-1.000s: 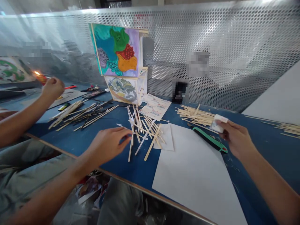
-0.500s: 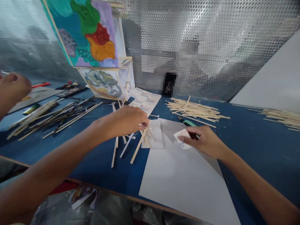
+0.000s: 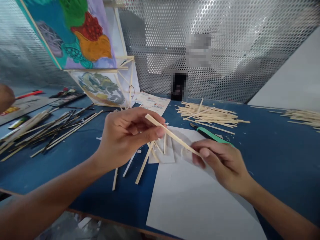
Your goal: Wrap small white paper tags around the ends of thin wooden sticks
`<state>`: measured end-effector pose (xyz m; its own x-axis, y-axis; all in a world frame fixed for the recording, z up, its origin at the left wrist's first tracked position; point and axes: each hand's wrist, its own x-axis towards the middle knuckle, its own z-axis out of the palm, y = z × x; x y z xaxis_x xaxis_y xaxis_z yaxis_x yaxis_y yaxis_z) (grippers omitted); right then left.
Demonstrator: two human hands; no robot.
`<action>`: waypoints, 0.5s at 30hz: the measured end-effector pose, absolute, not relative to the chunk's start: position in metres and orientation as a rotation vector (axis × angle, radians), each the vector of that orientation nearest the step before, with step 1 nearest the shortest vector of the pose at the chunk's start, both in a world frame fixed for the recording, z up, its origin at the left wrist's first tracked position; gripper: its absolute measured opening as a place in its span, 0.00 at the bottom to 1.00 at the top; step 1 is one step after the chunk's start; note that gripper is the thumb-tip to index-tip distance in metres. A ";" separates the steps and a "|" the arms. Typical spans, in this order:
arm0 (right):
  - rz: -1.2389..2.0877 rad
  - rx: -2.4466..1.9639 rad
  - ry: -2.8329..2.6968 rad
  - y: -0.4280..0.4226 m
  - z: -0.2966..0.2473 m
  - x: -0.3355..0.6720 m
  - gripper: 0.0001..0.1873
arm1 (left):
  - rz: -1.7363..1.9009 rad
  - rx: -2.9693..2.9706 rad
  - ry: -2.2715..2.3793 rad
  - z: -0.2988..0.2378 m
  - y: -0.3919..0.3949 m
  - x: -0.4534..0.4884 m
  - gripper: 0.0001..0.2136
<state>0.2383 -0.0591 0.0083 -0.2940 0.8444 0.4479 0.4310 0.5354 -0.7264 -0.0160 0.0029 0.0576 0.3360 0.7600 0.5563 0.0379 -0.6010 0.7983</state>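
Observation:
A thin wooden stick point(image 3: 178, 138) slants between my two hands, above the white sheet. My left hand point(image 3: 131, 136) pinches it near its upper left end with thumb and fingers. At the lower right end, my right hand point(image 3: 217, 160) grips it between thumb and fingertips. Below them lies the large white sheet point(image 3: 197, 200), with a small white card point(image 3: 168, 151) at its upper left corner. Several loose sticks point(image 3: 145, 163) rest on and beside that card. A green-handled cutter point(image 3: 212, 135) lies just behind my right hand.
A pile of pale sticks point(image 3: 207, 115) lies at the back, with more sticks point(image 3: 302, 116) at the right. Dark and pale sticks point(image 3: 60, 130) are heaped at the left. Paintings point(image 3: 95, 46) stand against the perforated metal wall point(image 3: 160, 40). Another person's hand point(image 3: 6, 98) shows at the left edge.
The small white piece that was in my right hand is no longer in it. My hands have come closer together and now hold a stick between them. The other person's hand has shifted left.

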 end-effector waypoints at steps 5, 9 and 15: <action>0.469 -1.079 -1.918 -0.064 0.010 0.241 0.06 | 1.269 1.829 0.698 0.052 0.005 -0.015 0.06; 0.354 -1.091 -1.924 -0.063 0.005 0.245 0.04 | 1.251 1.889 0.701 0.052 0.004 -0.016 0.07; 0.191 -1.176 -1.857 -0.061 0.005 0.251 0.02 | 1.248 2.223 0.703 0.051 0.006 -0.017 0.09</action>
